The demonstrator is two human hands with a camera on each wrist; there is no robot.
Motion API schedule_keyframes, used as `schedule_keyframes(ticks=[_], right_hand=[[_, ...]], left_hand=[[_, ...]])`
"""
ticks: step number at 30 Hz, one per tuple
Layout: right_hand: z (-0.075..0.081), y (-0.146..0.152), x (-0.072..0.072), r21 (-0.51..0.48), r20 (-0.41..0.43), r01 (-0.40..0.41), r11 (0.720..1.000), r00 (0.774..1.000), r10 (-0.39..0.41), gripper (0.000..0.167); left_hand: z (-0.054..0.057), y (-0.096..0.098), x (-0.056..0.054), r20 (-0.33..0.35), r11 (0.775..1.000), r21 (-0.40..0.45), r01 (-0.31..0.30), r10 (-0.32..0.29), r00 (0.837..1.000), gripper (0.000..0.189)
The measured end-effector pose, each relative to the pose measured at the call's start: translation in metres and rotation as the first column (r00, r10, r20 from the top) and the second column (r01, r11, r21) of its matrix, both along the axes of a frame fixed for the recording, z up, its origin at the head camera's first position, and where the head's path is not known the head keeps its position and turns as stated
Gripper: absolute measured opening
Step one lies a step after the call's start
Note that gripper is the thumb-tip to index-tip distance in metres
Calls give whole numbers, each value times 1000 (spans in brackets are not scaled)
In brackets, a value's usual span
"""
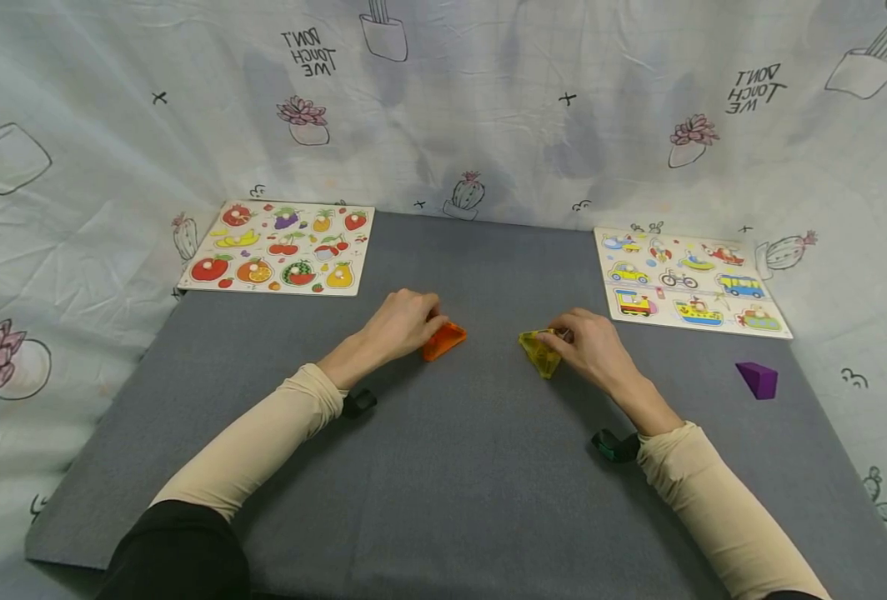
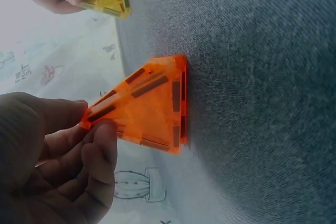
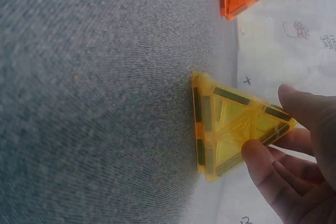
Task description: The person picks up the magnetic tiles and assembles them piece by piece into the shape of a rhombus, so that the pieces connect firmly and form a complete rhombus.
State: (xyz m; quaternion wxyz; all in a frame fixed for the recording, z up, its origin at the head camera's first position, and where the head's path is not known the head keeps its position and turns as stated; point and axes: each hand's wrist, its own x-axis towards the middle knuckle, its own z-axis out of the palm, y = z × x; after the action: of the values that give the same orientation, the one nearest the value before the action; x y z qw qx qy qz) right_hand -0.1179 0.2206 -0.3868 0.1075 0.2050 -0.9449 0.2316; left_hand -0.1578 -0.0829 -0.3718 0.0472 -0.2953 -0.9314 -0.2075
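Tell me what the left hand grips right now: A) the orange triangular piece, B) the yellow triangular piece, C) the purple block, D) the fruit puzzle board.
A: the left hand pinches the orange triangular piece, while the right hand holds the yellow triangular piece.

The gray mat [image 1: 458,467] holds a fruit puzzle board [image 1: 282,247], a car puzzle board [image 1: 689,281], a purple block [image 1: 759,378], an orange triangle [image 1: 443,340] and a yellow triangle [image 1: 539,353].
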Motion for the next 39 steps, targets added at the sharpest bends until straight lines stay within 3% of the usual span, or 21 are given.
schedule_keyframes(ticks=[8, 14, 16, 18, 23, 27, 39], right_hand=[[-3, 1, 0, -3, -1, 22, 1000, 1000, -22, 26], [-3, 11, 3, -9, 109, 49, 999, 993, -48, 36], [-3, 15, 5, 1, 146, 61, 998, 987, -60, 35], [-2, 19, 6, 41, 173, 62, 997, 982, -68, 36], [-2, 24, 7, 164, 236, -5, 987, 971, -34, 51], [-3, 24, 7, 159, 265, -54, 986, 964, 10, 57], [-8, 22, 2, 111, 215, -89, 990, 975, 63, 49]], left_hand=[[-1, 0, 0, 19, 1000, 17, -4, 4, 1000, 26], [-3, -6, -4, 43, 1000, 11, 6, -6, 999, 21], [-3, -10, -6, 57, 1000, -1, 31, -31, 998, 20], [-3, -15, -8, 86, 997, -22, 70, -67, 994, 32], [-5, -23, -11, 185, 981, -89, 173, -154, 971, 49], [-10, -22, -12, 214, 971, -101, 218, -193, 958, 47], [-14, -18, -10, 198, 981, -86, 176, -157, 968, 39]])
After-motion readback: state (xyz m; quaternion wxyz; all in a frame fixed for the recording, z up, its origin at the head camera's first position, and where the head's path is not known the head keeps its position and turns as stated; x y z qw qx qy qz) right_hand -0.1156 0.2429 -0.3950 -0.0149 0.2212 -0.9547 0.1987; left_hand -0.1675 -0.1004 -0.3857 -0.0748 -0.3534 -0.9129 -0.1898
